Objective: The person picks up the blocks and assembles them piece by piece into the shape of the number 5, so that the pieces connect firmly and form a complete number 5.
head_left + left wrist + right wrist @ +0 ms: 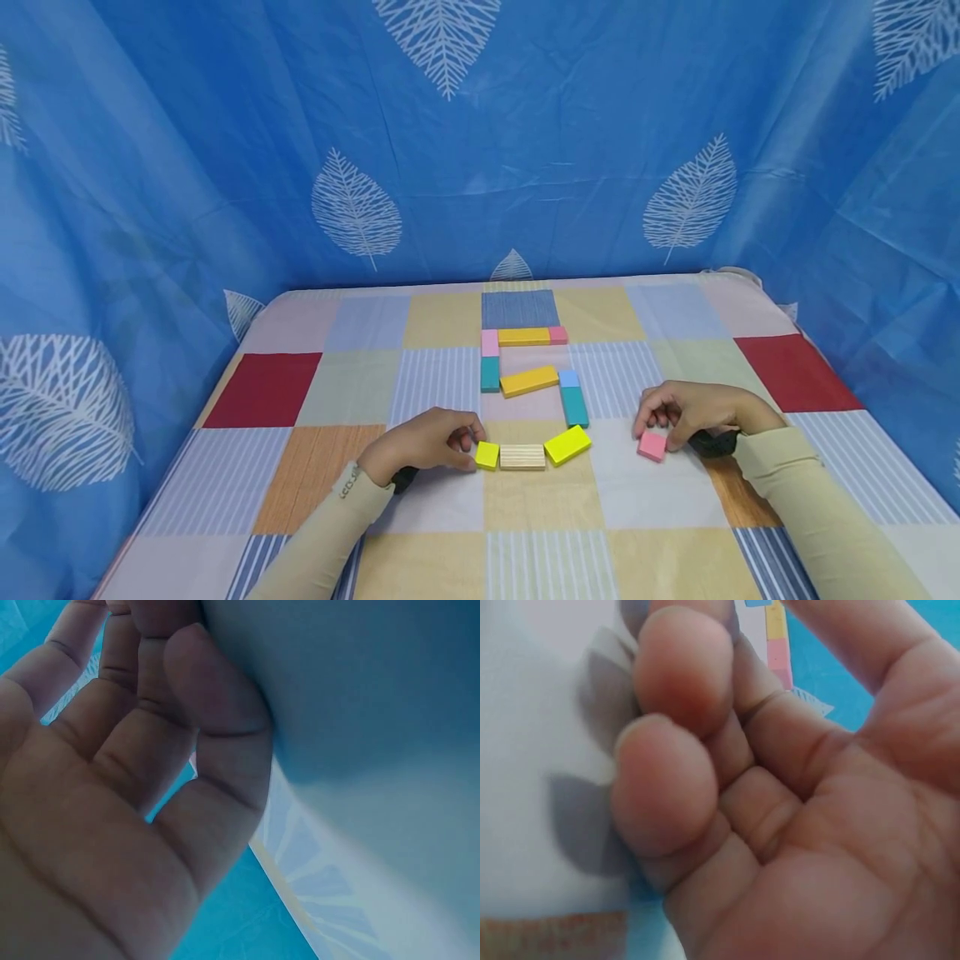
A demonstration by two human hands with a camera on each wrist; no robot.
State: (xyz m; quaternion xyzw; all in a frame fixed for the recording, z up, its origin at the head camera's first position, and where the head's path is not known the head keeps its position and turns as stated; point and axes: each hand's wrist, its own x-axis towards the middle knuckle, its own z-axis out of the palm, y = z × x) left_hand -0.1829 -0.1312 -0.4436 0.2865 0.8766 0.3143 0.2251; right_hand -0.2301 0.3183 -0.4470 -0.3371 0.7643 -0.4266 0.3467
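Observation:
In the head view my left hand (433, 439) holds a small yellow cube (487, 455) at its left edge, index finger at the far side and thumb at the near side. Right of that cube lie a striped pale wooden block (522, 457) and a tilted yellow block (567, 445). Out to the right, my right hand (693, 410) pinches a pink cube (651, 446) between thumb and index finger, low over the cloth. In the left wrist view the left hand (127, 772) hides its cube; the right wrist view shows curled fingers (664, 787) but not the pink cube.
Behind the front row stand more blocks: an orange block (524, 337) between two pink ones, a teal block (490, 374), a slanted orange block (529, 381), a light blue cube (569, 378) and another teal block (574, 407). A patchwork cloth (420, 562) covers the table; blue curtains (525, 192) surround it.

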